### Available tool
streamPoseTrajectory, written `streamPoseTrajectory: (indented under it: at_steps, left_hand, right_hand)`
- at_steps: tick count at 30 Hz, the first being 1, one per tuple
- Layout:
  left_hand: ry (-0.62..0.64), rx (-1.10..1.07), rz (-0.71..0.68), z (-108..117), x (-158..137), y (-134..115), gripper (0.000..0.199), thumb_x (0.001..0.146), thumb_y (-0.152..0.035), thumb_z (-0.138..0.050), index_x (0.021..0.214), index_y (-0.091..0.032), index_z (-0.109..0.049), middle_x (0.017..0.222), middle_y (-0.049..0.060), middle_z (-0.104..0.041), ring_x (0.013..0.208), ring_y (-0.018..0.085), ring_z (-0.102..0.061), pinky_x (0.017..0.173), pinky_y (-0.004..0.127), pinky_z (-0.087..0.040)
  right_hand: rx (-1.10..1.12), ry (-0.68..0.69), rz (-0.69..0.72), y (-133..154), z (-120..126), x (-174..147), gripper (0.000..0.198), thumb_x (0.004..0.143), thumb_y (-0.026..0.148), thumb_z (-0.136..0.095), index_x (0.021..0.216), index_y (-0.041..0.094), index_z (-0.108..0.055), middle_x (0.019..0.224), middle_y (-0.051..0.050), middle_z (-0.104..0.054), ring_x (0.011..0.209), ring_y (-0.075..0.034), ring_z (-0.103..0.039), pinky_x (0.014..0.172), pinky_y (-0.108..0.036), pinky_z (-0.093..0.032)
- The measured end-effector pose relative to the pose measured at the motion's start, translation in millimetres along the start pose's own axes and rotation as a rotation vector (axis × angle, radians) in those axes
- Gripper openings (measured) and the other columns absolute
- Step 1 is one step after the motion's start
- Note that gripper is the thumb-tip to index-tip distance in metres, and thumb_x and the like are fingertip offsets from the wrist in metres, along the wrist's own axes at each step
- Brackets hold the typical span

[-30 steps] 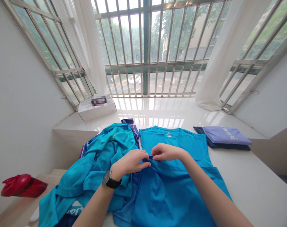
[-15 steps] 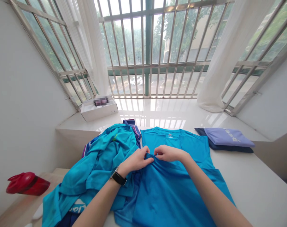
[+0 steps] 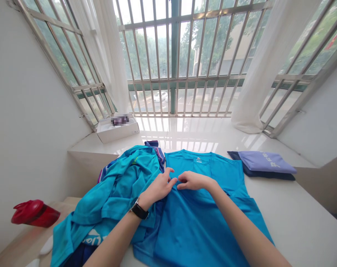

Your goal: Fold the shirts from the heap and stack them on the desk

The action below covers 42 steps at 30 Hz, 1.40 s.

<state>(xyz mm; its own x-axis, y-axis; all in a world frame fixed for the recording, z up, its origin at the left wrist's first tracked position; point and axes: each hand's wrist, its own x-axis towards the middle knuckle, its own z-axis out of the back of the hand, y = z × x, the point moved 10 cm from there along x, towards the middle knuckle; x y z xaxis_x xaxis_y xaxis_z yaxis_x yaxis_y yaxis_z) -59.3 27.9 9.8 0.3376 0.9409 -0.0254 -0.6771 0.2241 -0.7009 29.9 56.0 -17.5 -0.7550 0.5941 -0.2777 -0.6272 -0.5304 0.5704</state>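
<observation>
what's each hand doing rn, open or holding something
Left hand: open, thumb and fingers apart, no cloth visibly gripped.
Right hand: loosely curled over the blue shirt; can't tell if it pinches any fabric.

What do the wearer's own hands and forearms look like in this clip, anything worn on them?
Both the left hand and right hand are ungloved, and no sleeves show on the forearms. The left wrist wears a black-strapped watch with silvery metal; the right wrist is bare.
</observation>
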Motion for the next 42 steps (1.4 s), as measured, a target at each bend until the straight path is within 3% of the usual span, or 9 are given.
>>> streamPoseTrajectory:
  at_steps: [4, 9, 19, 25, 28, 31, 35, 38, 42]
  left_hand:
    - [0.046, 0.098, 0.018, -1, -35, -11, 0.061, 0.091, -0.048, -0.053, 0.143, -0.020, -0.038, 0.084, 0.004, -0.065, 0.079, 0.024, -0.063, 0.064, 0.027, -0.041]
    - [0.093, 0.061, 0.135, -13, -82, -11, 0.072, 0.090, -0.042, -0.055, 0.152, -0.019, -0.026, 0.078, 0.001, -0.063, 0.074, 0.023, -0.061, 0.062, 0.027, -0.040]
    - [0.007, 0.139, 0.226, -18, -118, 14, 0.050, 0.091, -0.028, -0.051, 0.140, -0.021, -0.043, 0.085, 0.005, -0.066, 0.082, 0.025, -0.063, 0.071, 0.031, -0.044]
    - [0.011, 0.362, 0.011, 9, -93, -28, 0.030, 0.092, -0.026, -0.053, 0.122, -0.024, -0.058, 0.112, 0.011, -0.066, 0.099, 0.027, -0.063, 0.081, 0.033, -0.046]
    - [0.088, 0.367, -0.210, 15, -62, -56, 0.030, 0.092, -0.028, -0.057, 0.122, -0.025, -0.059, 0.116, 0.010, -0.064, 0.105, 0.027, -0.061, 0.085, 0.032, -0.046]
    - [0.165, 0.333, -0.341, 11, -25, -63, 0.027, 0.092, -0.031, -0.057, 0.118, -0.024, -0.062, 0.112, 0.008, -0.066, 0.101, 0.024, -0.062, 0.084, 0.030, -0.046]
    - [0.216, 0.326, -0.392, -6, 14, -47, 0.027, 0.090, -0.038, -0.060, 0.110, -0.021, -0.066, 0.104, 0.007, -0.067, 0.097, 0.023, -0.062, 0.082, 0.029, -0.046]
    - [0.240, 0.275, -0.399, -16, 24, -33, 0.031, 0.089, -0.045, -0.060, 0.108, -0.020, -0.068, 0.102, 0.007, -0.067, 0.095, 0.023, -0.062, 0.082, 0.029, -0.045]
    - [0.242, 0.175, -0.388, -16, 25, -23, 0.035, 0.092, -0.051, -0.055, 0.103, -0.020, -0.069, 0.102, 0.007, -0.067, 0.093, 0.021, -0.061, 0.084, 0.029, -0.046]
  right_hand:
    - [-0.030, -0.006, 0.035, 3, 2, 0, 0.034, 0.089, 0.045, -0.053, 0.067, 0.019, -0.054, 0.061, 0.004, -0.046, 0.058, -0.011, -0.038, 0.053, -0.025, -0.025]
    - [-0.070, -0.050, 0.030, 5, 6, -1, 0.031, 0.092, 0.042, -0.052, 0.072, 0.019, -0.060, 0.066, 0.002, -0.054, 0.061, -0.012, -0.044, 0.054, -0.024, -0.028]
    - [-0.155, -0.172, -0.084, 16, 22, -10, 0.021, 0.089, 0.034, -0.057, 0.089, 0.019, -0.071, 0.090, -0.008, -0.071, 0.079, -0.020, -0.060, 0.061, -0.026, -0.035]
    - [-0.004, -0.420, -0.045, 42, 79, -70, 0.032, 0.093, 0.045, -0.048, 0.100, 0.022, -0.068, 0.092, -0.006, -0.071, 0.080, -0.019, -0.061, 0.067, -0.027, -0.043]
    - [0.099, -0.497, -0.048, 23, 95, -121, 0.041, 0.092, 0.056, -0.047, 0.095, 0.021, -0.068, 0.087, -0.004, -0.069, 0.076, -0.018, -0.059, 0.068, -0.028, -0.044]
    - [0.217, -0.567, -0.168, -28, 91, -172, 0.051, 0.087, 0.066, -0.049, 0.088, 0.019, -0.069, 0.083, -0.006, -0.069, 0.074, -0.019, -0.059, 0.066, -0.029, -0.045]
    - [0.348, -0.721, -0.294, -94, 75, -223, 0.060, 0.077, 0.075, -0.056, 0.083, 0.017, -0.070, 0.081, -0.008, -0.069, 0.076, -0.021, -0.060, 0.069, -0.032, -0.048]
    - [0.396, -0.762, -0.336, -122, 62, -235, 0.060, 0.075, 0.075, -0.058, 0.086, 0.017, -0.071, 0.083, -0.008, -0.068, 0.075, -0.021, -0.058, 0.068, -0.032, -0.048]
    - [0.341, -0.667, -0.392, -131, 49, -233, 0.055, 0.076, 0.070, -0.061, 0.093, 0.019, -0.073, 0.086, -0.007, -0.069, 0.069, -0.018, -0.053, 0.064, -0.030, -0.046]
